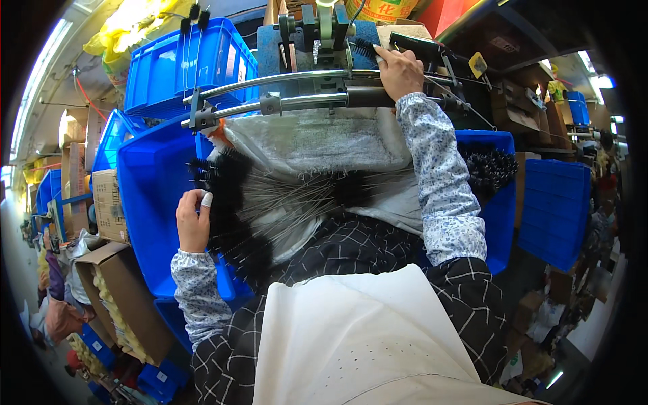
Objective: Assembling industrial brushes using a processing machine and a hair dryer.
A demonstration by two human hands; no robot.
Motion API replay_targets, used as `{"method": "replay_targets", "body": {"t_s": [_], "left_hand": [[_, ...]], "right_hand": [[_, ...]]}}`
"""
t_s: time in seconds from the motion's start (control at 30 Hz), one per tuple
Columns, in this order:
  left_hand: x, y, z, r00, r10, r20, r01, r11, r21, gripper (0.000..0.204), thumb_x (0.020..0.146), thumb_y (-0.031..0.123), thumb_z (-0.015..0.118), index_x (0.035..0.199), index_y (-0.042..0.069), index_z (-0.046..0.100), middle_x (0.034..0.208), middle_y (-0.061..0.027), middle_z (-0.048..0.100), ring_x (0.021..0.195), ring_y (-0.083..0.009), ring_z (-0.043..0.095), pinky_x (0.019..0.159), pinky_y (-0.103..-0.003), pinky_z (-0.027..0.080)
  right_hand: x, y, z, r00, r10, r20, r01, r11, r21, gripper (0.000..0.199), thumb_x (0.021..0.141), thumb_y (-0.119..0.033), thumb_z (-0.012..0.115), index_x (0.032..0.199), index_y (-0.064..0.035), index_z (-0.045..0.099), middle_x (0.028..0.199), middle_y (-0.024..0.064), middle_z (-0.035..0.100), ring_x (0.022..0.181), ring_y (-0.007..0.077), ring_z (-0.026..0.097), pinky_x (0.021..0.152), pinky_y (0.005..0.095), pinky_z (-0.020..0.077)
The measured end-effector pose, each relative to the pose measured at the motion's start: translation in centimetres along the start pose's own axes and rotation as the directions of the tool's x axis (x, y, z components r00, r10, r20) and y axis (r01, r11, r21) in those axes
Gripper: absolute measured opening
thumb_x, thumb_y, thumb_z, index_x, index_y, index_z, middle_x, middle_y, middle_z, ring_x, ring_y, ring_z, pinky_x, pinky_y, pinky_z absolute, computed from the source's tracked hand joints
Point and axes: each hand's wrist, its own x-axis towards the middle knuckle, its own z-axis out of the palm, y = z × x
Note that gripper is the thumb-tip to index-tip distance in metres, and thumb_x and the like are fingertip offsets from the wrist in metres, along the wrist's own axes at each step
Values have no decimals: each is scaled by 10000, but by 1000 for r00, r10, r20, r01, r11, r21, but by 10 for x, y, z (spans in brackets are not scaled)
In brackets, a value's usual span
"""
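Note:
Long twisted-wire brushes with black bristle heads (236,185) lie in a heap across my lap, their thin bare wires (287,202) fanning toward the middle. My left hand (194,224) is beside the left part of this heap, fingers curled and pressed together, a white wrap on one fingertip. What it pinches, if anything, I cannot make out. Up at the right of the bench machine (327,44), my right hand (403,71) pinches the end of a black-bristled brush (364,48). Two shiny metal rails (297,101) run crosswise below the machine, close to my right wrist.
A large blue bin (145,209) stands left of my lap. Another blue bin (498,233) at the right holds more black brushes (487,169). A blue crate (155,74) sits behind the rails on the left. An open cardboard box (125,304) is at lower left.

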Motion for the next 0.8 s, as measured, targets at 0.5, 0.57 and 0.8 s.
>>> {"method": "replay_targets", "body": {"t_s": [0.5, 0.57, 0.8], "left_hand": [[-8, 20, -41, 834, -9, -552, -134, 966, -219, 111, 856, 104, 454, 903, 7, 484, 826, -80, 532, 726, -117, 481, 683, -228, 406], [-13, 24, -58, 811, 33, -583, -193, 958, -214, 135, 863, 120, 440, 920, 1, 470, 837, -106, 535, 731, -138, 495, 700, -251, 416], [-37, 37, -109, 684, 90, -724, -443, 839, -314, 216, 884, 207, 387, 933, -1, 420, 834, -160, 526, 721, -185, 512, 629, -276, 452]], "right_hand": [[10, -1, 10, 999, 32, 39, -35, 998, 59, 244, 782, -204, 502, 1010, -217, 587, 839, 20, 610, 839, 194, 507, 751, 339, 371], [9, -1, 10, 999, 25, 40, -26, 999, 19, 245, 784, -208, 498, 1012, -212, 586, 845, 25, 612, 839, 197, 510, 758, 343, 374], [13, -2, 14, 999, 1, 48, -2, 999, 38, 260, 790, -198, 488, 1034, -211, 576, 857, 36, 613, 838, 202, 513, 760, 346, 380]]}}
